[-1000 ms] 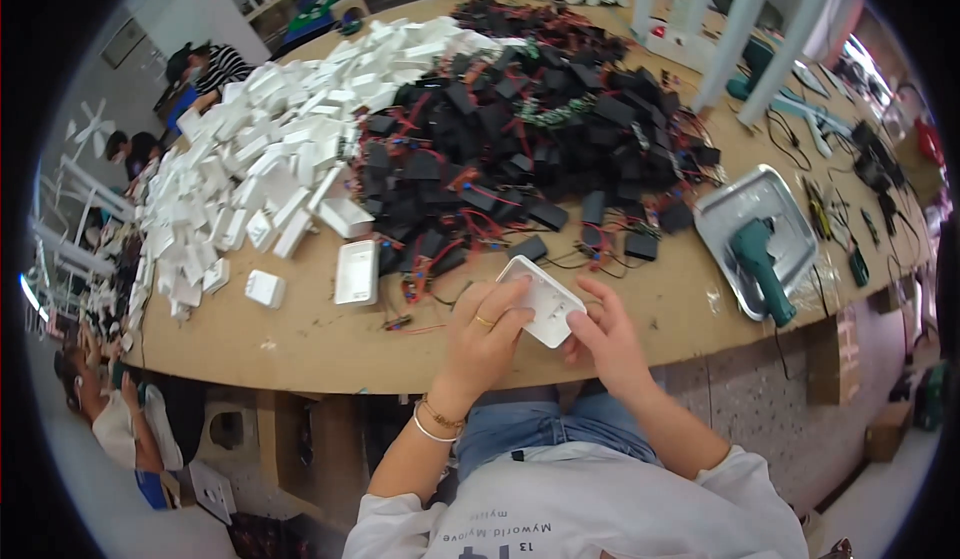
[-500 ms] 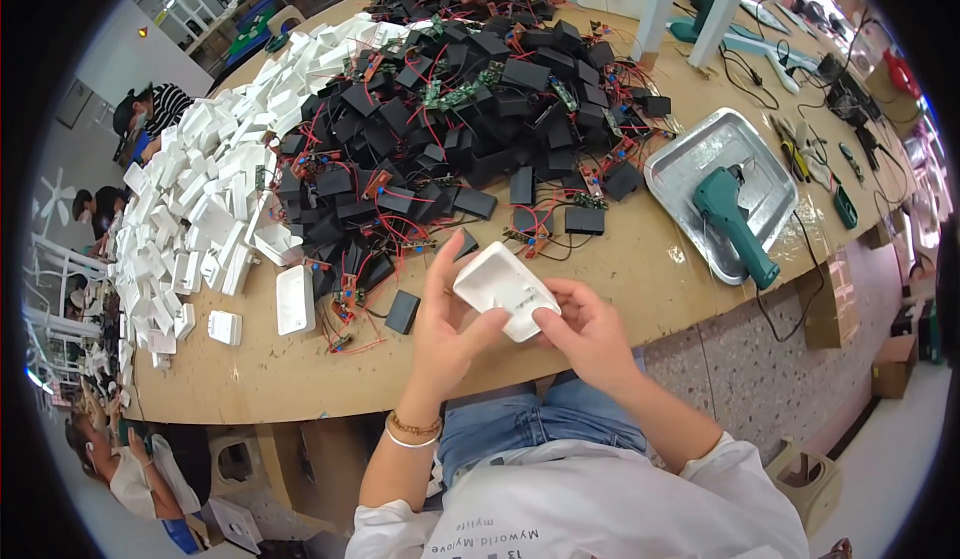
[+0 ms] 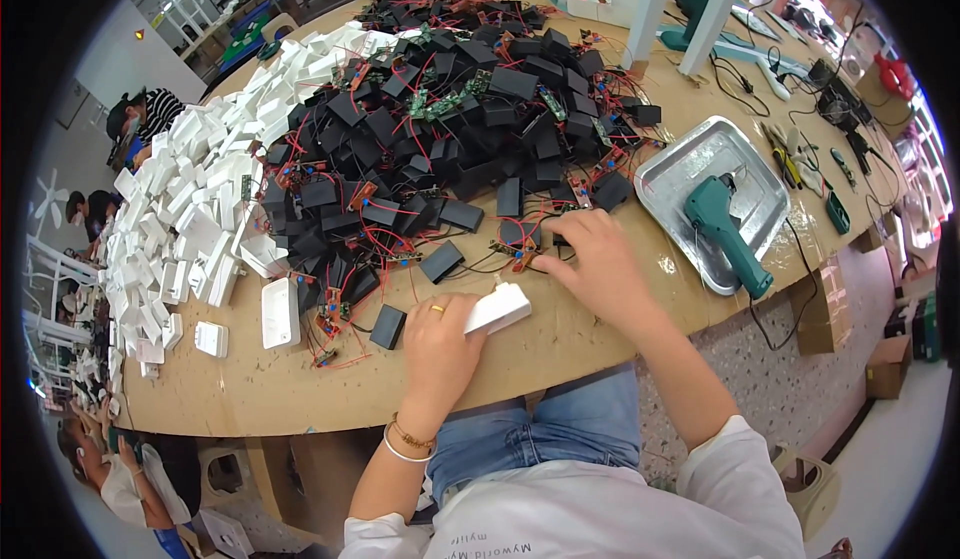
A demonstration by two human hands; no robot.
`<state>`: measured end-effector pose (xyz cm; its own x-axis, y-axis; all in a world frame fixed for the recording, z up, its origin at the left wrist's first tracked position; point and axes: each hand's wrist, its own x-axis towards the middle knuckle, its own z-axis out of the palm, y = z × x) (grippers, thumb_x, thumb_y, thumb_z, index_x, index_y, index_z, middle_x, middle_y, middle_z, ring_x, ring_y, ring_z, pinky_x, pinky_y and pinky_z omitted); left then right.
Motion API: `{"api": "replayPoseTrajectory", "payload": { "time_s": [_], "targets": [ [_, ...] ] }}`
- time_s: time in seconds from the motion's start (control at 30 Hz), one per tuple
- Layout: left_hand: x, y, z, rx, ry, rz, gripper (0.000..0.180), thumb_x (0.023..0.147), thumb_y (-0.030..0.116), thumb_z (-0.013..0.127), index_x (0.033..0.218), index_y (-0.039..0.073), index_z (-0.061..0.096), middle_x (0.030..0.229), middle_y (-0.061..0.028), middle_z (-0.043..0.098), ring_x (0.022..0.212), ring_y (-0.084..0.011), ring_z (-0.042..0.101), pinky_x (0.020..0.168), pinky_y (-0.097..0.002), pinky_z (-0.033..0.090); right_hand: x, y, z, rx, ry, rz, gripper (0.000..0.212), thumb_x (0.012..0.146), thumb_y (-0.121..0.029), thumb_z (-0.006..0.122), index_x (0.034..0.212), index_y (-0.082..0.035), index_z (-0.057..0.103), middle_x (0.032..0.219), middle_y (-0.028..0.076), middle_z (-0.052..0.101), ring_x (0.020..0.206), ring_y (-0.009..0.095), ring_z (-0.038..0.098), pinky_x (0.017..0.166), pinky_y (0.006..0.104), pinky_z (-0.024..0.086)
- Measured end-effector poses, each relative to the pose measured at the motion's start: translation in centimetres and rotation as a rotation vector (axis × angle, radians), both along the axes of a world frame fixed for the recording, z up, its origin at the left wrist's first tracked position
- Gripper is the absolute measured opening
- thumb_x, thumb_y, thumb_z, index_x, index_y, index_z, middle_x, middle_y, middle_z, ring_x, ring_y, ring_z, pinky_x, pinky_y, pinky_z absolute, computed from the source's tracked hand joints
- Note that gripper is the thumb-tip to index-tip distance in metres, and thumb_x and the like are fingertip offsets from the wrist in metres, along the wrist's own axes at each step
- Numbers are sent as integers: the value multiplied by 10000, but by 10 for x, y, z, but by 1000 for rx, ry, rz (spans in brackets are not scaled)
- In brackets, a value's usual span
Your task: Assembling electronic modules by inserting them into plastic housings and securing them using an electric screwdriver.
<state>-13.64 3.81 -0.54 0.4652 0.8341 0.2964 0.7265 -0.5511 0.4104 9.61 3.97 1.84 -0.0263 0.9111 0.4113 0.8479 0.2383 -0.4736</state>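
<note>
My left hand is closed on a white plastic housing, tipped on its side just above the table near the front edge. Metal prongs show at its upper side. My right hand reaches over the front of the pile, thumb and fingers apart, beside a small circuit board with red and black wires. Whether its fingertips touch the board or the wires is unclear. A loose black box and another black box lie close to my left hand.
A large heap of black boxes with wired boards fills the middle. White housings are piled to the left. A metal tray holds a green electric screwdriver at the right, near pliers and cables. Other people work farther off.
The white housing was held open side up in both hands. My right hand has let go and moved forward to the pile, while my left hand has turned the housing over and lowered it.
</note>
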Motion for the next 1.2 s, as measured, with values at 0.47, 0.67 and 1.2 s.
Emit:
{"api": "replayPoseTrajectory", "payload": {
  "time_s": [0.47, 0.67, 1.2],
  "targets": [
    [35, -31, 63, -161, -577, -361, 594, 900, 266, 619, 1370, -49, 437, 1330, -189, 520, 1191, -368, 486, 1032, -437, 358, -27, -67, 44, 35, 744, 86, 59, 872, -72, 656, 841, -25, 636, 767, 66, 665, 667, 110, 622, 609, 247, 484],
    [38, -44, 75, -1137, -1167, -353, 528, 1010, 233, 437, 1420, -79, 321, 1302, -235, 533, 1177, -261, 549, 989, -366, 441, -51, -90, 21, 146, 570, 109, 93, 796, -84, 730, 844, -55, 656, 708, 85, 629, 540, 194, 597, 495, 304, 459],
    [16, -30, 55, -1239, -1030, -382, 343, 1036, 282, 419, 1024, -15, 590, 725, 7, 489, 853, -138, 632, 688, -237, 454, -42, -90, 22, 158, 589, 89, 293, 715, -244, 809, 902, -55, 685, 771, 53, 613, 741, 207, 615, 665, 300, 490]
  ]
}}
